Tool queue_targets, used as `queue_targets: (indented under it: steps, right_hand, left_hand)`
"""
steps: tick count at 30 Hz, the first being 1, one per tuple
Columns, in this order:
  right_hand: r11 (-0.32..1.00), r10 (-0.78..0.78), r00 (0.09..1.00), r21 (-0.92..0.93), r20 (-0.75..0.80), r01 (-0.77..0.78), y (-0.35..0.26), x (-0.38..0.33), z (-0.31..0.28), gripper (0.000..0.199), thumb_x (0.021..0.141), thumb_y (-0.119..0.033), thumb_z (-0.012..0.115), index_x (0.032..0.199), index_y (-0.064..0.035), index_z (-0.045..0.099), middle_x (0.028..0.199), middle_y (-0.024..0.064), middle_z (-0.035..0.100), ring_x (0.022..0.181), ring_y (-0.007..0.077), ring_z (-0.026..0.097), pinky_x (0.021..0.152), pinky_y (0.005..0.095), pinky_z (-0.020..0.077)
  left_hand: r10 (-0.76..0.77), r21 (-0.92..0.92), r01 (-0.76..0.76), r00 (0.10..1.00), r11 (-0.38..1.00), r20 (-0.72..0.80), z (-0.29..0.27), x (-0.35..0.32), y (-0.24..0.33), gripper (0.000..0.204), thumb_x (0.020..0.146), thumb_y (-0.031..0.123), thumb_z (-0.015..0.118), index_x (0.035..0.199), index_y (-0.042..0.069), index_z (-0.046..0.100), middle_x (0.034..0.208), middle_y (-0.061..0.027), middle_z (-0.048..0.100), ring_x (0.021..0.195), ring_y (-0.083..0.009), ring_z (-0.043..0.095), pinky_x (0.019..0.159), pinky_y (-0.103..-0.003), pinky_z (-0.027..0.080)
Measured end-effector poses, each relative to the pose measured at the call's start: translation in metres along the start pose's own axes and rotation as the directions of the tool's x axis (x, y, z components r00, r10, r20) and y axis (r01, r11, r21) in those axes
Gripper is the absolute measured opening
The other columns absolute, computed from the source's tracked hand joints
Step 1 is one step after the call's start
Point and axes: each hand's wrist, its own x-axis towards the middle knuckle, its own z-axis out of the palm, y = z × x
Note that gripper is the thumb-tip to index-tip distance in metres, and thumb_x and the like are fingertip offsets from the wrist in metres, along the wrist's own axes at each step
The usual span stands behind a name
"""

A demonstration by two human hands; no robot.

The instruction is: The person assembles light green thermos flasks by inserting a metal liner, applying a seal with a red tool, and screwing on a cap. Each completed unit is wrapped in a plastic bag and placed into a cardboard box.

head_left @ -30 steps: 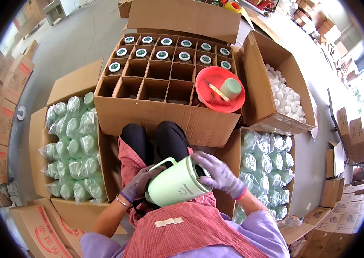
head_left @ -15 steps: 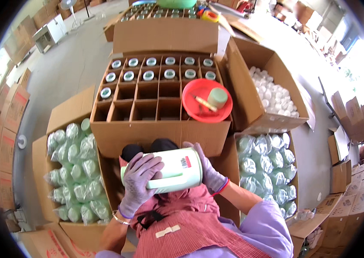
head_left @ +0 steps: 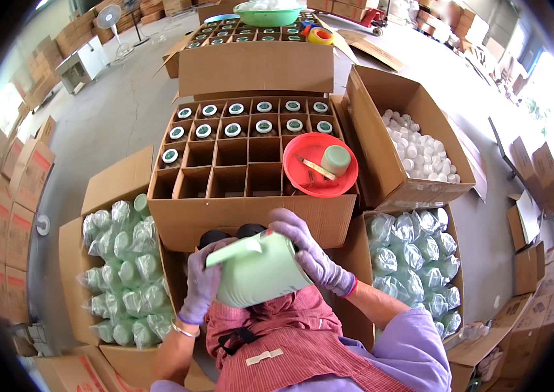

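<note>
Above my lap I hold a pale green thermos jug [head_left: 260, 273], tilted, its handle on the upper left side. My left hand [head_left: 203, 279], in a grey-purple glove, is closed around its left end; its fingertips are partly hidden behind the jug. My right hand [head_left: 308, 253], gloved too, presses on the right end with fingers bent over the edge. In front stands a divided carton [head_left: 251, 212] with several white-and-green-capped bottles [head_left: 232, 129] in the far cells. On its near right corner rests a red tray [head_left: 295, 175] holding a green cup [head_left: 335, 159] and a pen-like tool [head_left: 316, 168].
Plastic-wrapped green jugs fill a left carton [head_left: 71, 261] and a right carton [head_left: 463, 287]. A carton [head_left: 381, 134] of white caps [head_left: 420, 153] stands at the far right. Beyond the divided carton are another bottle carton, a green basin [head_left: 267, 16] and a yellow tape roll [head_left: 319, 36].
The jug has been turned in my hands: its handle has swung from the near side to the upper left, and its red label has rolled out of sight. My view has shifted slightly.
</note>
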Motion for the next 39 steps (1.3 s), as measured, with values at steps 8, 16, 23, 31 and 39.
queue_targets:
  steps: [8, 16, 23, 31, 39]
  right_hand:
    - [0.979, 0.099, 0.991, 0.171, 0.093, -0.113, 0.000, 0.005, -0.002, 0.070, 0.102, -0.053, 0.035, 0.147, -0.0003, 0.035, 0.153, 0.0223, 0.031, 0.143, 0.0347, 0.030, 0.118, 0.0425, 0.0233]
    - [0.908, 0.138, 0.987, 0.388, 0.078, -0.158, -0.010, 0.017, 0.007, 0.055, 0.100, -0.032, 0.044, 0.143, 0.0012, 0.039, 0.146, 0.0229, 0.037, 0.138, 0.0368, 0.035, 0.116, 0.0431, 0.0261]
    - [0.506, 0.425, 0.903, -0.843, 0.059, -0.183, 0.114, 0.080, -0.080, 0.024, 0.090, -0.028, 0.060, 0.087, -0.0078, 0.072, 0.090, 0.0137, 0.070, 0.080, 0.0309, 0.071, 0.070, 0.0427, 0.0570]
    - [0.593, 0.587, 0.771, -0.780, 0.248, -0.200, 0.164, 0.093, -0.088, 0.025, 0.084, -0.021, 0.058, 0.089, 0.0002, 0.070, 0.091, 0.0168, 0.073, 0.084, 0.0295, 0.072, 0.076, 0.0370, 0.0566]
    - [0.707, 0.581, 0.798, 0.388, 0.159, -0.592, 0.079, 0.074, -0.081, 0.021, 0.089, -0.019, 0.062, 0.103, -0.0046, 0.063, 0.096, 0.0084, 0.066, 0.090, 0.0236, 0.066, 0.080, 0.0356, 0.0533]
  left_hand:
    - [-0.248, -0.234, 0.259, 0.966, 0.937, 0.075, 0.000, 0.010, -0.012, 0.024, 0.092, 0.010, 0.055, 0.105, -0.003, 0.071, 0.099, -0.0123, 0.074, 0.090, -0.0153, 0.068, 0.085, -0.028, 0.053]
    - [0.293, 0.203, -0.285, 0.956, 0.937, -0.008, -0.007, 0.020, 0.007, 0.020, 0.092, 0.008, 0.056, 0.100, -0.005, 0.069, 0.100, -0.0164, 0.072, 0.099, -0.0306, 0.069, 0.096, -0.036, 0.049]
    - [-0.269, -0.096, 0.253, 0.927, 0.963, -0.261, -0.062, -0.014, -0.052, 0.026, 0.095, 0.013, 0.056, 0.109, -0.005, 0.069, 0.103, -0.0133, 0.072, 0.098, -0.0230, 0.067, 0.091, -0.033, 0.051]
    - [-0.300, 0.210, 0.349, 0.925, 0.913, -0.232, -0.088, -0.053, -0.137, 0.028, 0.099, 0.020, 0.054, 0.117, 0.003, 0.068, 0.116, -0.0165, 0.065, 0.103, -0.0288, 0.063, 0.093, -0.038, 0.049]
    - [-0.406, -0.116, 0.397, 0.912, 0.910, -0.065, -0.078, -0.009, -0.090, 0.031, 0.097, 0.025, 0.056, 0.101, -0.001, 0.072, 0.089, -0.0051, 0.072, 0.078, -0.0132, 0.066, 0.072, -0.028, 0.052]
